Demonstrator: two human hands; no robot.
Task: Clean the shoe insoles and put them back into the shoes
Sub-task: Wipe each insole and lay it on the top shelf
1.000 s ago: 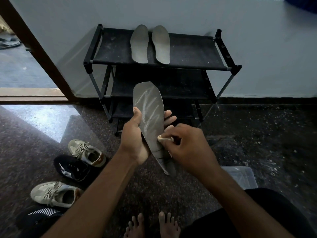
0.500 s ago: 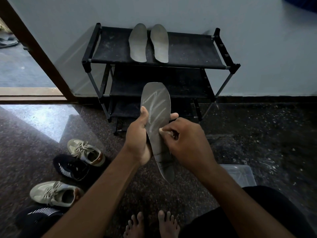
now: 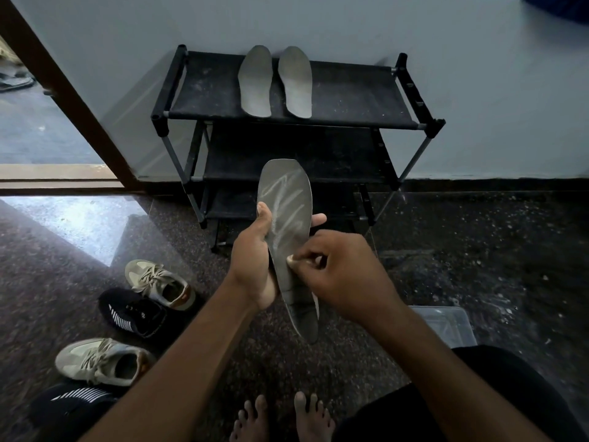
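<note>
At the far left a brown door frame (image 3: 63,100) slants beside an open doorway. On the dark speckled floor (image 3: 478,250) at the lower left lie four shoes in a loose cluster. A striped black shoe (image 3: 73,406) is partly cut off at the bottom edge, with a beige sneaker (image 3: 102,362) just above it. Further up lies a second black shoe (image 3: 137,314), and a second beige sneaker (image 3: 159,282) sits just beside that one.

A black shoe rack (image 3: 350,94) stands against the pale wall. On its top shelf a first loose insole (image 3: 256,81) and a second loose insole (image 3: 295,81) lie flat, side by side.

In front of the rack, above the floor, the left hand (image 3: 251,266) holds the grey insole (image 3: 283,199) by its left edge. Its grip is curled round the insole, with the thumb on the upper face and fingertips showing past the right edge. The insole stands roughly upright, broad end up, with pale zigzag streaks across its upper half.

The right hand (image 3: 347,282) has its grip pinching a small pale wad (image 3: 291,260), which is pressed against the middle of the insole. What the wad is made of is too small to tell.

Two bare feet (image 3: 255,419) show at the bottom edge. A clear plastic container (image 3: 446,323) sits on the floor right of the right forearm, partly hidden by a dark-clothed leg
</note>
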